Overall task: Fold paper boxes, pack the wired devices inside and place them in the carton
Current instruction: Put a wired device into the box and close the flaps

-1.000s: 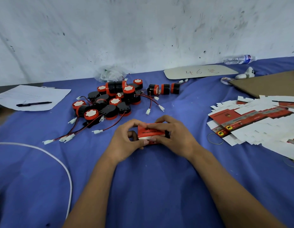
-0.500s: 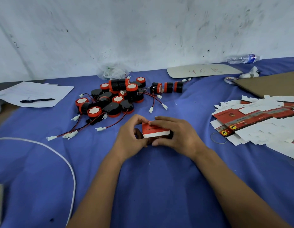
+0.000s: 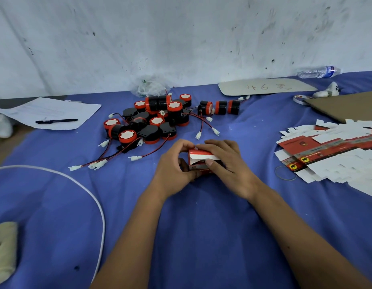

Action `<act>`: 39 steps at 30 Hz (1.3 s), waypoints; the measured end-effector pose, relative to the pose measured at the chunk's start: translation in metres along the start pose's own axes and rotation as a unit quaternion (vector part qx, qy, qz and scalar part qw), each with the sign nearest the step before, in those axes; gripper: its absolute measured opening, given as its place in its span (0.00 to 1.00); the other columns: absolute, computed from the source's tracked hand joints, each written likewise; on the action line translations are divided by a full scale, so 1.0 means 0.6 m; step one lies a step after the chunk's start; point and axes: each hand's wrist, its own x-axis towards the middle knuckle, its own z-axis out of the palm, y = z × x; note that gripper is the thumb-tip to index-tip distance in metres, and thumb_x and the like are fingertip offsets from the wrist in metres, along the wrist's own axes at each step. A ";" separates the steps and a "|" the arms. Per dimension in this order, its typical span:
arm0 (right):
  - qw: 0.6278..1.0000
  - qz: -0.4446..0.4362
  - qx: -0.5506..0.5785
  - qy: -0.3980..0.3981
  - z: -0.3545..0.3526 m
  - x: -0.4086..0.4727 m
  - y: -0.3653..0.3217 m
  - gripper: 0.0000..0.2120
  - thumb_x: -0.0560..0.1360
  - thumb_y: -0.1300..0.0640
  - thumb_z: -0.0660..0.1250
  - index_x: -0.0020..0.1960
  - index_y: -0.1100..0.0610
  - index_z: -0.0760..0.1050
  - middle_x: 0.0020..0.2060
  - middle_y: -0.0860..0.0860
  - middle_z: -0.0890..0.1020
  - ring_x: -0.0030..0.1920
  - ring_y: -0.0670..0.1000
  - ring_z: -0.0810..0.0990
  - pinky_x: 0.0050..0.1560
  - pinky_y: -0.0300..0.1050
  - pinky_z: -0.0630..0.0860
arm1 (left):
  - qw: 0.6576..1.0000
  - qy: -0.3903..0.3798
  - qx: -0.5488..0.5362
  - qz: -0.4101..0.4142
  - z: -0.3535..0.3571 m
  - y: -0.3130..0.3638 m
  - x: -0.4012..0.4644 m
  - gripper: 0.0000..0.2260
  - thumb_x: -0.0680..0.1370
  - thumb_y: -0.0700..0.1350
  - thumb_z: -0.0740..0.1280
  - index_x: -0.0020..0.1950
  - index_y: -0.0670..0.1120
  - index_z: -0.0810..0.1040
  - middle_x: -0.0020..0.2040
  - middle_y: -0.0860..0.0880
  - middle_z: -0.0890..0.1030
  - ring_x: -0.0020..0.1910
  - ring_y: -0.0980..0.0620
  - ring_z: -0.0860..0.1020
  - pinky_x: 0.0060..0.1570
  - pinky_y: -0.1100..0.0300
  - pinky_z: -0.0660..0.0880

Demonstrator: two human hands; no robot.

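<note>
A small red and white paper box sits between both hands at the table's middle, its white lid flap partly raised. My left hand grips its left side with curled fingers. My right hand holds its right side, thumb on the front under the flap. A heap of black and red wired devices with white connectors lies behind the box. Flat unfolded box blanks are stacked at the right. What is inside the box is hidden.
A brown carton flap lies at the far right. A paper sheet with a pen is at the far left. A white cable curves across the blue cloth at left. A rubber band and a water bottle are at right.
The box has been turned in my hands and its white lid flap now shows, folded over toward me. Both hands stayed on it, shifting slightly.
</note>
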 end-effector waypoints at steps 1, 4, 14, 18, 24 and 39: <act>1.000 0.004 0.022 -0.011 0.000 0.001 0.000 0.22 0.80 0.51 0.58 0.73 0.44 0.72 0.68 0.45 0.72 0.70 0.51 0.63 0.73 0.49 0.63 | 1.000 0.000 0.000 0.000 0.000 0.000 0.000 0.25 0.69 0.37 0.81 0.61 0.50 0.74 0.58 0.52 0.81 0.33 0.44 0.79 0.38 0.49 0.81; 0.998 0.003 0.053 -0.023 0.000 0.006 0.006 0.21 0.83 0.60 0.59 0.73 0.46 0.73 0.65 0.48 0.73 0.68 0.53 0.69 0.71 0.52 0.67 | 1.000 -0.003 -0.005 -0.001 0.000 -0.001 0.001 0.26 0.69 0.36 0.81 0.60 0.50 0.73 0.60 0.50 0.81 0.35 0.41 0.80 0.39 0.43 0.81; 0.972 0.064 0.209 0.091 -0.005 0.005 0.012 0.13 0.75 0.61 0.75 0.56 0.49 0.86 0.58 0.43 0.83 0.60 0.40 0.80 0.61 0.46 0.79 | 0.998 -0.012 -0.068 -0.014 -0.007 -0.003 0.004 0.15 0.75 0.37 0.77 0.54 0.52 0.77 0.61 0.54 0.82 0.35 0.40 0.79 0.34 0.49 0.83; 0.978 0.050 0.200 0.007 -0.012 0.006 0.012 0.15 0.80 0.65 0.67 0.63 0.52 0.83 0.67 0.48 0.77 0.67 0.43 0.75 0.64 0.42 0.75 | 0.997 0.008 -0.074 -0.013 -0.005 -0.007 0.006 0.09 0.78 0.37 0.74 0.54 0.49 0.83 0.63 0.50 0.81 0.39 0.35 0.81 0.35 0.50 0.83; 0.962 0.056 0.256 0.072 -0.016 -0.002 0.016 0.10 0.76 0.69 0.70 0.53 0.57 0.86 0.61 0.49 0.83 0.63 0.45 0.80 0.64 0.50 0.78 | 0.996 0.064 0.016 0.058 -0.008 -0.001 0.009 0.10 0.73 0.35 0.78 0.46 0.50 0.87 0.59 0.51 0.83 0.52 0.55 0.82 0.51 0.52 0.81; 0.989 -0.022 0.110 0.096 -0.024 0.001 0.022 0.08 0.73 0.65 0.76 0.47 0.52 0.86 0.53 0.46 0.84 0.56 0.43 0.82 0.56 0.39 0.78 | 0.968 0.086 0.178 0.158 -0.003 0.000 0.006 0.02 0.78 0.37 0.72 0.48 0.43 0.83 0.48 0.51 0.84 0.48 0.52 0.81 0.48 0.52 0.78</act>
